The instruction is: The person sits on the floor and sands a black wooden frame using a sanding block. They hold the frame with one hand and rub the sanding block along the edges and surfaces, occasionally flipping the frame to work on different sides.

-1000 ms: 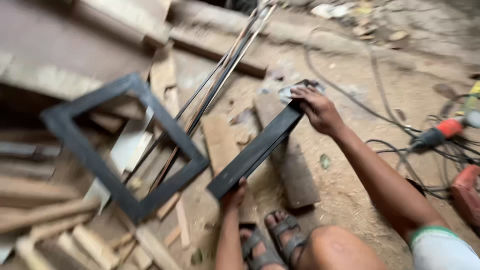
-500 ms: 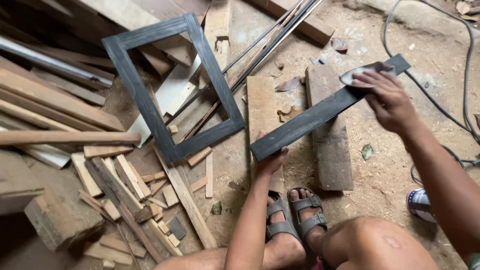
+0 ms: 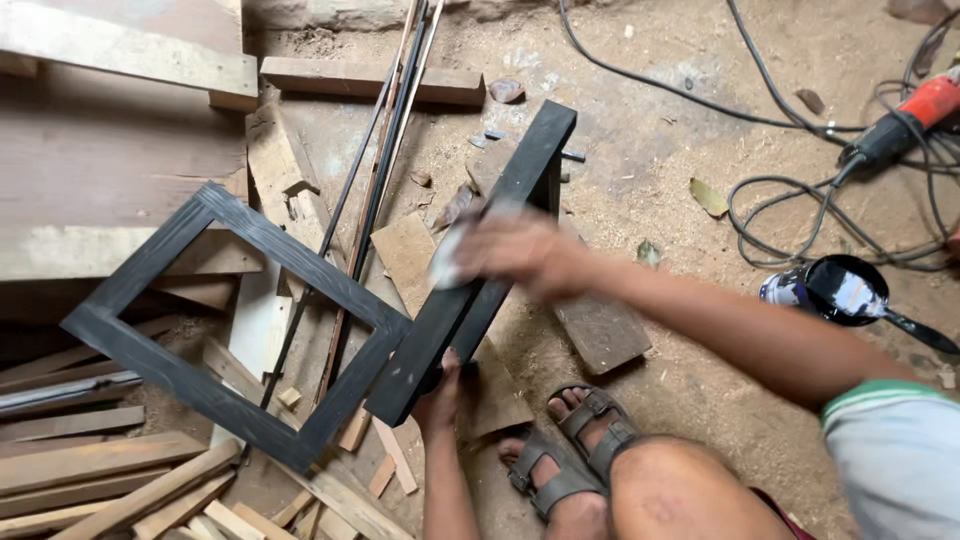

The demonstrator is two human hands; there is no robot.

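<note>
A crouching person steadies a black-stained wooden board point(image 3: 480, 265) above a sawdust-strewn floor point(image 3: 640, 160).
Left hand point(image 3: 440, 395) grips the board's lower end, bracing it aslant; right hand point(image 3: 520, 252), blurred, fingers apparently closed on a pale pad point(image 3: 447, 262), presses its face beside the black frame point(image 3: 235, 325).

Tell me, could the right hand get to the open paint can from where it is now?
Probably yes: the paint can sits on bare floor beside the right arm, nothing between, but the right hand is busy rubbing a cloth on the black plank.

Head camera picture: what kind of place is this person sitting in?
Probably a small woodworking shop with a dirt floor. Wood offcuts lie piled about, a black wooden frame rests on them, and a power tool lies nearby. The left hand holds a black plank.
</note>
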